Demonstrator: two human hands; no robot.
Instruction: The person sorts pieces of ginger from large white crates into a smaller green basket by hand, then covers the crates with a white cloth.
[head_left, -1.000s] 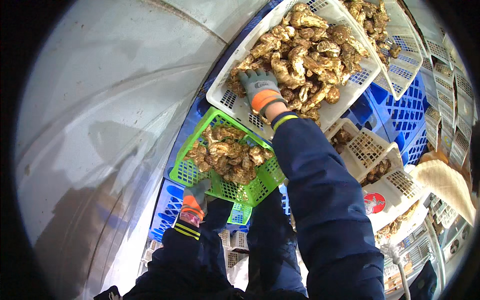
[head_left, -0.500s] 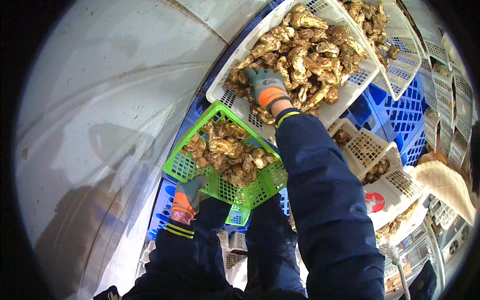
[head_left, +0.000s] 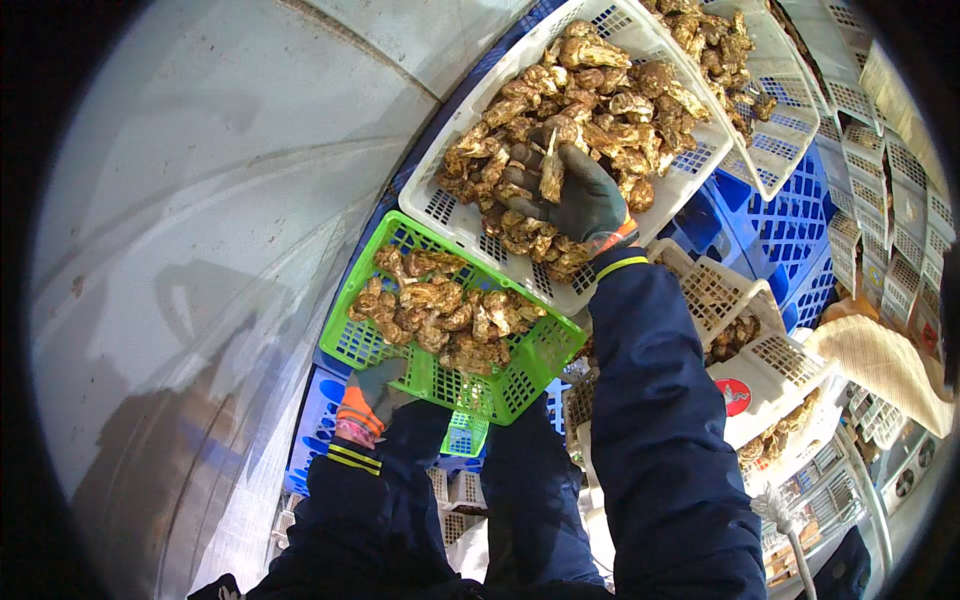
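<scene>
My right hand (head_left: 575, 195), in a grey glove with an orange cuff, is closed on an oyster (head_left: 551, 172) above the white basket (head_left: 455, 215), which is heaped with oysters. My left hand (head_left: 370, 395), gloved the same way, grips the near rim of the green basket (head_left: 525, 375). That basket holds a layer of oysters and sits just below and left of the white one. Both of my sleeves are dark blue.
Blue crates (head_left: 775, 225) lie under the baskets. More white baskets (head_left: 765, 375) with some oysters stand to the right, and another (head_left: 790, 130) is at the top right. A grey tarpaulin-like surface (head_left: 200, 250) fills the left. A person's beige sleeve (head_left: 880, 365) shows at the right edge.
My right hand has turned over and lifted an oyster out of the white basket's pile. My left hand has stayed on the green basket's rim, and the basket has shifted slightly.
</scene>
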